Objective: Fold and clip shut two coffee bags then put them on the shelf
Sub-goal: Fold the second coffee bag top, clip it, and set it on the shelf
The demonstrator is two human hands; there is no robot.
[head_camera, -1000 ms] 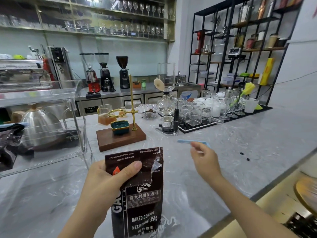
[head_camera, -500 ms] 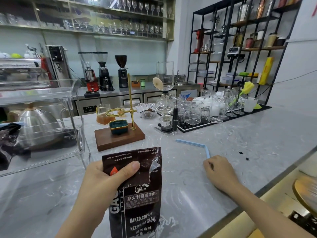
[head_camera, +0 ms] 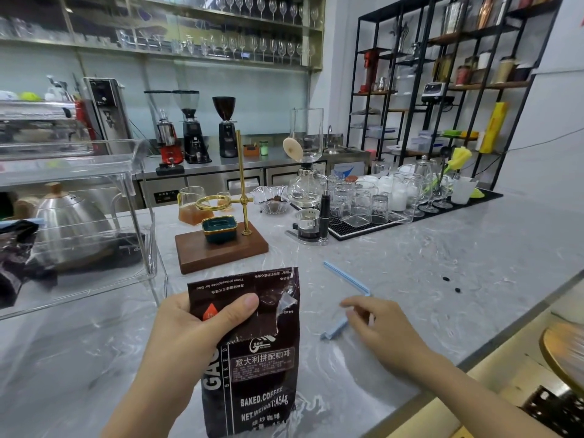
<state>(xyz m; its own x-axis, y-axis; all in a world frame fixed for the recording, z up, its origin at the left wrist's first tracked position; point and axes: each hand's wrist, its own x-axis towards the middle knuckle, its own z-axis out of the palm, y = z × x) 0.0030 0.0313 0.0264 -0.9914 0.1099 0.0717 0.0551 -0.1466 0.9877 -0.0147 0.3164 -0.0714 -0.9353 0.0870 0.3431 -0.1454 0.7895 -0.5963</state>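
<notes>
Grey marble counter, café bar. My left hand pinches the coffee bag fold shut; right hand, loosely curled, grips the opened blue clip. Slide it squarely across the fold, keeping the pinch tight.

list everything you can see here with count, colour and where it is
coffee bag: one, dark brown, upright on the counter, top folded over, in the left hand
bag clip: one, light blue, opened out, on the counter by the right hand
second dark bag: one, on the clear acrylic shelf, far left
kettle: one, steel, behind the shelf
pour-over stand: one, wood base, brass pole
coffee beans: two, black, loose on the grey marble counter
grinders: three, back counter
glasses: many, clear, on a black mat
left hand: gripping the bag's fold
right hand: on the clip's near arm
</notes>
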